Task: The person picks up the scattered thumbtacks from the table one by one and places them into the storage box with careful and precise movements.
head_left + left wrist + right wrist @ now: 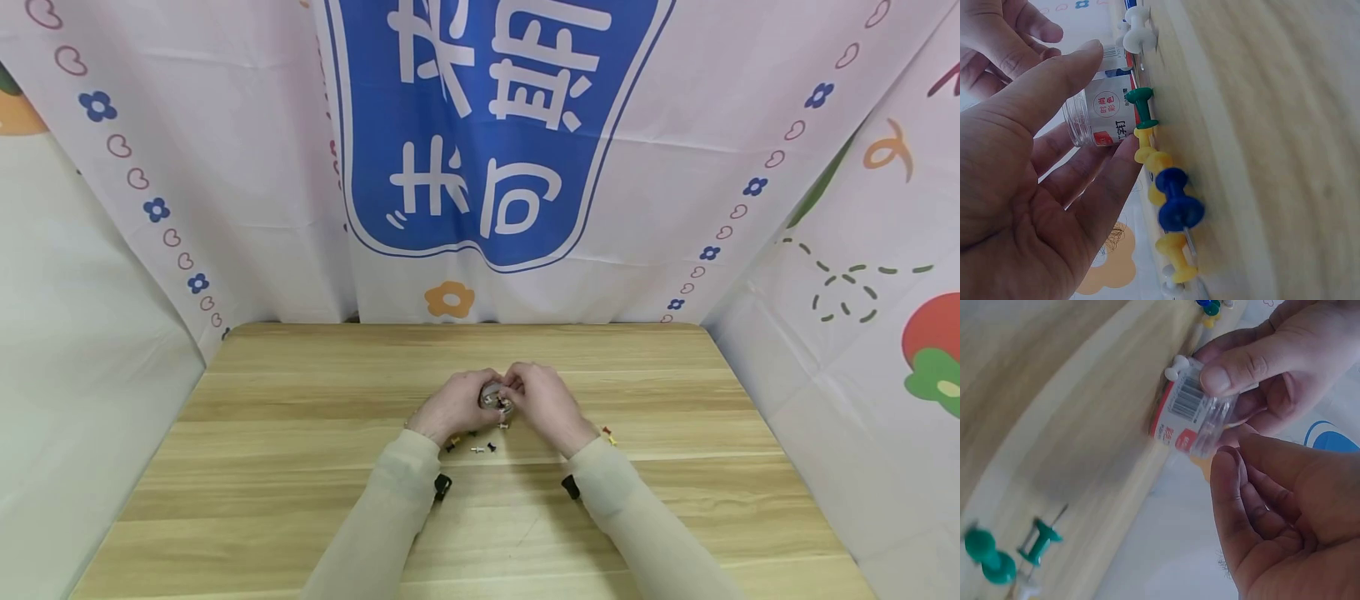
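Observation:
A small clear jar (491,389) with a printed label is gripped by my left hand (457,404), its thumb on one side and fingers round the other. Some push pins show inside it. At the jar's mouth is my right hand (546,402), its thumb and index fingertips close together; whether a pin sits between them is hidden. In the right wrist view, a white push pin (1177,367) lies beside the jar (1188,400). A blue push pin (1180,201) and a green push pin (1142,107) lie near the left fingers, among yellow and white ones.
Several more push pins lie nearer on the wooden table (300,500), including a white pin (477,450). Right of the right wrist are a red pin (607,430) and a yellow pin (612,440). A printed cloth (285,208) hangs behind the table.

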The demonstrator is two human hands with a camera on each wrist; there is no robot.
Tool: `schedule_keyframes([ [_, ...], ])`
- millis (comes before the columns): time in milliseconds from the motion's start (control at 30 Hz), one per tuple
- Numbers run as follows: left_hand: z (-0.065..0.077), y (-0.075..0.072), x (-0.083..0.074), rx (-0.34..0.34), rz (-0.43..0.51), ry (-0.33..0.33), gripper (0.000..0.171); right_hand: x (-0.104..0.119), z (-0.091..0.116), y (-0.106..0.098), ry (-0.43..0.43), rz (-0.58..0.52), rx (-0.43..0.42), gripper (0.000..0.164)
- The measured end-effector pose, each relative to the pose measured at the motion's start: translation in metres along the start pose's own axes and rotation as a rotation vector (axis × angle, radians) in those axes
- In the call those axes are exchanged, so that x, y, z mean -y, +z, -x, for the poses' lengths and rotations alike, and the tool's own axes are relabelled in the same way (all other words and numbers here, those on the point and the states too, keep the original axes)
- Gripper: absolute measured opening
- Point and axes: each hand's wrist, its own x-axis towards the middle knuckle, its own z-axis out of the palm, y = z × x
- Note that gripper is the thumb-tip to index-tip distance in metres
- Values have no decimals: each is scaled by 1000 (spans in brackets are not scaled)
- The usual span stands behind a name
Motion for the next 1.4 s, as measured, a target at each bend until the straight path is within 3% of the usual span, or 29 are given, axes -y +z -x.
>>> schedule_keyframes([
  [600, 0, -1, -1, 6, 2, -30, 49, -22, 20, -34, 29, 149, 82, 6],
  [767, 0, -1, -1, 5, 4, -29, 48, -26, 24, -40, 39, 203, 132, 3],
  [1400, 0, 1, -1, 13, 1, -41, 49, -31, 49, -49, 28, 316, 264, 18],
])
